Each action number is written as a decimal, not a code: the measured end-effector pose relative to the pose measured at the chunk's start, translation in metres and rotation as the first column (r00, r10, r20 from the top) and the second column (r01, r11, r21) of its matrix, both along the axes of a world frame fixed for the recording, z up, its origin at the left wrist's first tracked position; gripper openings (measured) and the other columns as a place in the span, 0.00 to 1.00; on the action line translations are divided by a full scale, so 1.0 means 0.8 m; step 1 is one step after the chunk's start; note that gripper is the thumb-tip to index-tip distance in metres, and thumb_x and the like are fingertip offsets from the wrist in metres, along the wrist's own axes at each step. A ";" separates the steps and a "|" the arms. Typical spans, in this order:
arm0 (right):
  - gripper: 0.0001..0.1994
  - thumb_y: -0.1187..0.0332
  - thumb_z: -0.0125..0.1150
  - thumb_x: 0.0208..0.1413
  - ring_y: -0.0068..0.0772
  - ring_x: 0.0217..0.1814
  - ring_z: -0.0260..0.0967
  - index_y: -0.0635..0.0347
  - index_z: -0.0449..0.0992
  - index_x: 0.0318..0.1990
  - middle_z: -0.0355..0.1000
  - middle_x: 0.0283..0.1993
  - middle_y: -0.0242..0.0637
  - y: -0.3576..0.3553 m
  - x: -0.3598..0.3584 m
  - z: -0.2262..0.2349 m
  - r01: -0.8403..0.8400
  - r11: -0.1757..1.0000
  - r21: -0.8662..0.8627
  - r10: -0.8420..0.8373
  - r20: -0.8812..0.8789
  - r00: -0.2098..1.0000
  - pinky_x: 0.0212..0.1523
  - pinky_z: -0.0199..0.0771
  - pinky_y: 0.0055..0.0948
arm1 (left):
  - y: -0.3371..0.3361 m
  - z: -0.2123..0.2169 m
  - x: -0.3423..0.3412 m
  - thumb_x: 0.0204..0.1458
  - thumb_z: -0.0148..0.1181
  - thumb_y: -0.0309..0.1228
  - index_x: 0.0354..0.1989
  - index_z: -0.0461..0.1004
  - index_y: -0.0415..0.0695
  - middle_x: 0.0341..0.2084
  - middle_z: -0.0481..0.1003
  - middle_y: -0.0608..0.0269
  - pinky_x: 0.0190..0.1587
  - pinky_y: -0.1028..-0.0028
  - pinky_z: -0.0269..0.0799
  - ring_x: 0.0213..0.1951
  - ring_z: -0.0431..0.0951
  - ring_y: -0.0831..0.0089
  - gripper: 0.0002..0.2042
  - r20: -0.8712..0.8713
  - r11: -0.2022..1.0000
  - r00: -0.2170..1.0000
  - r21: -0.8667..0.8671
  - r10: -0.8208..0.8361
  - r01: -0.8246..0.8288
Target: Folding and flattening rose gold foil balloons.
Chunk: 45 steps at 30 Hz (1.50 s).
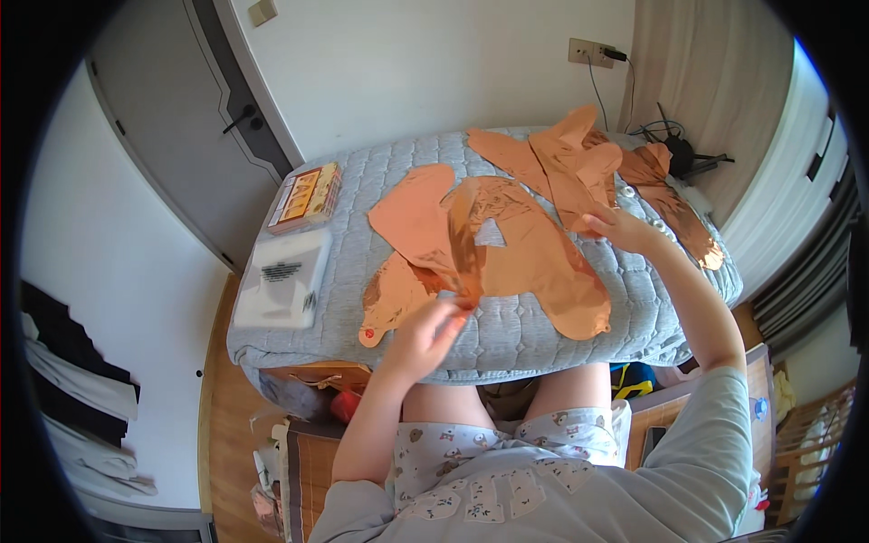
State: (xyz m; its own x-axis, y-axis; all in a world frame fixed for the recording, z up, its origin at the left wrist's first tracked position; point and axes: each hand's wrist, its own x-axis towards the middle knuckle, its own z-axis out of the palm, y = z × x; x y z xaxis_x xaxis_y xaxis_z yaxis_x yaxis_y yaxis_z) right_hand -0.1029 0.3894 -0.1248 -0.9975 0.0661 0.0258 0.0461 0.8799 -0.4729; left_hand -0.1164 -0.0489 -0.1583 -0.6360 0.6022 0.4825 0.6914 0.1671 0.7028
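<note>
Flat, shiny copper-coloured foil balloons lie spread over the quilted grey bed cover. At the near middle, my left hand (pixel 424 338) is closed on the edge of one deflated foil balloon (pixel 412 217), which has a folded strip rising above the bed. Beside it, a second flat foil balloon (pixel 570 294) with rounded ends rests on the cover. Farther right, my right hand (pixel 620 228) pinches the near end of another foil balloon (pixel 579 172). Its fingertips are partly hidden by the foil.
On the bed's left lie a patterned box (pixel 306 196) and a white plastic-wrapped pack (pixel 282 279). More crumpled foil (pixel 674 204) lies at the right, near a black device (pixel 681 156) with cables. A closed grey door (pixel 172 118) stands at the far left.
</note>
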 end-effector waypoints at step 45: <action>0.35 0.39 0.55 0.63 0.57 0.77 0.53 0.60 0.69 0.65 0.64 0.70 0.49 -0.207 -0.054 -0.022 -0.208 0.866 0.455 0.243 -0.018 0.970 0.77 0.50 0.48 | -0.072 -0.031 -0.005 0.60 0.56 0.57 0.72 0.62 0.44 0.74 0.54 0.41 0.73 0.42 0.47 0.75 0.51 0.41 0.38 -0.264 0.640 0.786 -0.465 0.560 -0.612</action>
State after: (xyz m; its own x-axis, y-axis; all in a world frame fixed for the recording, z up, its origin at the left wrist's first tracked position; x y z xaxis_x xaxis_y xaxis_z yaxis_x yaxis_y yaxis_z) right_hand -0.1460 0.2234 -0.1421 -0.9779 -0.1965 0.0710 -0.1984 0.9799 -0.0211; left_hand -0.1201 -0.1061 -0.1832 -0.9121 0.2836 0.2959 0.3769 0.8641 0.3335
